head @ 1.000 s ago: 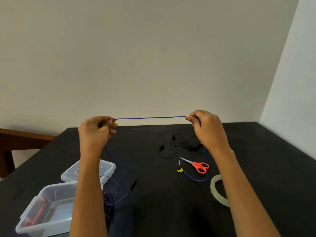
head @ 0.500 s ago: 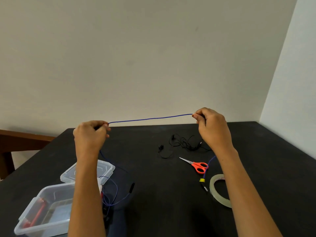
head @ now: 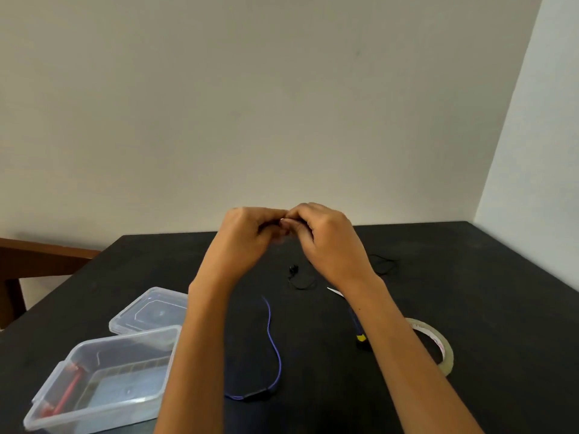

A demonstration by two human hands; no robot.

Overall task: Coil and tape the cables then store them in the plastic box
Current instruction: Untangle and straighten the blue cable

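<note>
My left hand [head: 242, 238] and my right hand [head: 326, 238] meet above the black table [head: 501, 308], fingertips touching, both pinching the blue cable [head: 273, 343]. The pinched part is hidden between the fingers. A loose length of the cable hangs down and curves over the table to a dark plug near my left forearm. Its yellow-marked end [head: 361, 338] lies beside my right forearm. A clear plastic box [head: 94, 383] stands at the front left, with something red inside. Its lid [head: 150, 311] lies just behind it.
A roll of clear tape [head: 438, 346] lies right of my right forearm. A thin black cable [head: 300, 278] lies at the table's middle, partly behind my right hand. The scissors' blade tip [head: 333, 290] shows by my right wrist. A wooden chair [head: 40, 255] stands at the left.
My hands, held wide apart with the blue cable stretched between them, have come together at the middle. The cable's free length now hangs slack onto the table.
</note>
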